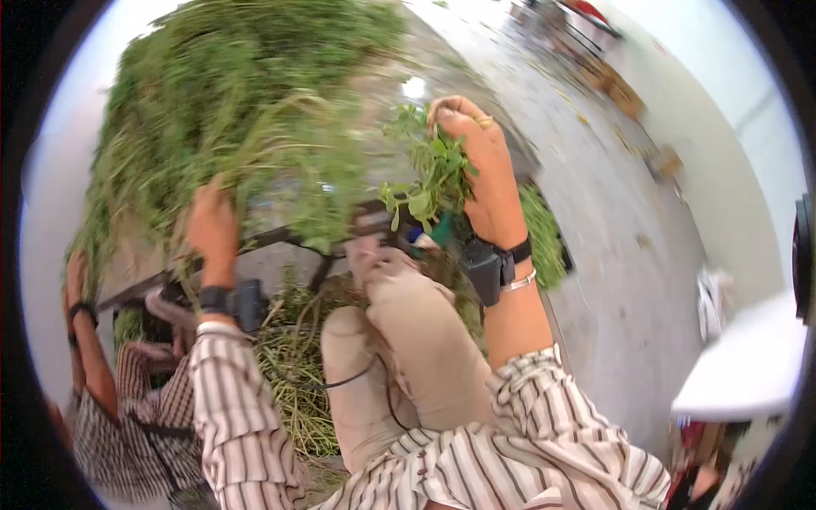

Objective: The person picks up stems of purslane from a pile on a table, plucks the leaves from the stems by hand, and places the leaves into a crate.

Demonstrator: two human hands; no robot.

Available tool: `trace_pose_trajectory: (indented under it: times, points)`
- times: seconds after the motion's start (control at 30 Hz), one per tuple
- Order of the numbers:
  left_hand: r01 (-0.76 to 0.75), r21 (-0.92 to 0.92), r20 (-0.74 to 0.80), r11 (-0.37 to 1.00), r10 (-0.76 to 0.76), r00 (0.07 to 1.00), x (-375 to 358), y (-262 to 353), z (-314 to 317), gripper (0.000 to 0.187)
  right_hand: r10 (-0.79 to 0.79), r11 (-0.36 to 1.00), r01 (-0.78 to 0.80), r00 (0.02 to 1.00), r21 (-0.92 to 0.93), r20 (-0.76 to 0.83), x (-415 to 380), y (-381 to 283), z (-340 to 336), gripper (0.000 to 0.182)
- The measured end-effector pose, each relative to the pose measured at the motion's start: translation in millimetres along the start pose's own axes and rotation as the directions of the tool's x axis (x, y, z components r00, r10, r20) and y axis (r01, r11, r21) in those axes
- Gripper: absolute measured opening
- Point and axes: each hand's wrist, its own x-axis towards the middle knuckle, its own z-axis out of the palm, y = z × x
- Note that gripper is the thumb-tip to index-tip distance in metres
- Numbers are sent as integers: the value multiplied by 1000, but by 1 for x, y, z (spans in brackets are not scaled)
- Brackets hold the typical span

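Observation:
My left hand [212, 228] is closed around the stem ends of a bunch of long-stemmed greens [319, 161] at the table's near edge. That bunch is smeared by motion and arches to the right. Raised to the right of it, my right hand [483, 157] pinches a small cluster of leafy green sprigs [429, 174], whose rounded leaves hang below the fingers. Behind my left hand, a large heap of the same kind of greens [229, 76] covers much of the table [374, 89].
Loose stems [297, 399] lie below the table beside my legs. At the left sits another person [144, 425], one hand near the heap's edge. More greens [541, 238] are right of my right wrist. Cardboard boxes [620, 89] stand along the wall, and a white surface [748, 361] juts in at right.

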Motion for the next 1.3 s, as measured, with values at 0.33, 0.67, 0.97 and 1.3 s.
trace_pose_trajectory:
  times: [0.33, 0.67, 0.97, 1.3]
  points:
    - [-3, 109, 40, 994, -1, 999, 1, -26, 10, 28, -334, 788, -81, 776, -610, -535, -67, 23, -252, 23]
    - [-8, 102, 55, 995, 2, 998, 1, -22, 3, 28, -351, 145, -371, 847, -917, -398, -85, 118, -413, 39]
    - [-136, 75, -147, 988, 146, 978, -1, -40, 17, 28, -28, 291, -454, 875, -842, -482, -130, 133, -380, 39]
    - [127, 37, 77, 991, -130, 989, 0, -31, 3, 33, 546, 218, -830, 539, -513, -641, -217, 238, -358, 45]
